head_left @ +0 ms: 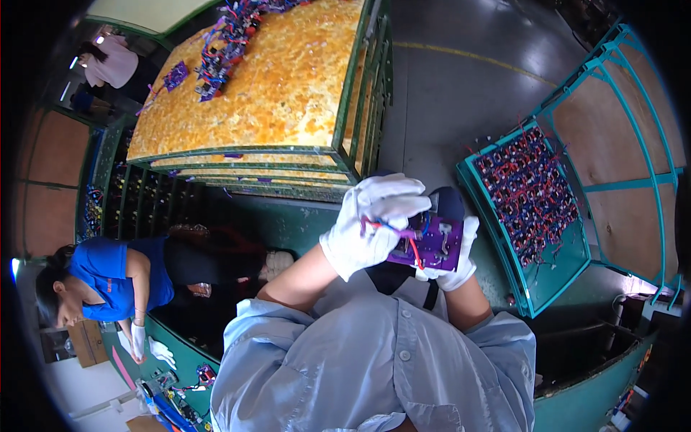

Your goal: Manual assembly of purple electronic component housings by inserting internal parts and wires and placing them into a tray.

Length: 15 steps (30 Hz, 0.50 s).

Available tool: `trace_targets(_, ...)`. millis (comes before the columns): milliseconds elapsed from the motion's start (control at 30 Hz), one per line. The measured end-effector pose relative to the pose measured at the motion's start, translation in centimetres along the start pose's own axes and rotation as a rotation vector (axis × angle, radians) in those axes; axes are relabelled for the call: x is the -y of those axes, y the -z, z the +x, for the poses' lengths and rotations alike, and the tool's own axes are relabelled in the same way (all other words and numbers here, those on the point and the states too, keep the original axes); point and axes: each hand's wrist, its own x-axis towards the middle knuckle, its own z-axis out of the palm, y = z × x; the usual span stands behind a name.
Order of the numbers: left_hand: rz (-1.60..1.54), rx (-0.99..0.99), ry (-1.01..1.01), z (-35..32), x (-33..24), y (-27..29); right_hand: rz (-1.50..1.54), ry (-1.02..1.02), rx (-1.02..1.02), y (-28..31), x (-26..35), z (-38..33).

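A purple circuit board (437,250) with red and blue wires (414,245) is held in front of my body, its soldered side toward me. My right hand (466,261), in a white glove, grips the board along its right and lower edges. My left hand (374,219), also gloved in white, is at the board's upper left with its fingers bent around the wires. Some wire ends stick out by the left thumb. Part of the left fingers' hold is hidden behind the hand.
A green-framed rack (345,155) with mottled yellow shelves stands ahead, loose boards on top. To the right, a teal tray (529,306) holds many wired boards, beside a teal frame with wooden panels (612,129). A co-worker (119,277) in blue works at a green bench (169,345) on the left.
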Motion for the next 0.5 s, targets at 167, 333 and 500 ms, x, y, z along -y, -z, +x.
trace_targets(167, 0.63, -0.012, -0.17, -1.4, 0.4, 0.1, -0.392, 0.03, -0.202, -0.9, 0.8, 0.3)
trace_targets(333, 0.381, -0.077, -0.108, -1.4, 1.2, -0.4, 0.246, -0.041, -0.206, -5.4, 0.6, 1.4)
trace_targets(500, 0.462, 0.114, -0.22, -2.0, 2.7, -0.1, 0.18, -0.04, -0.243, -2.4, 0.5, 1.1)
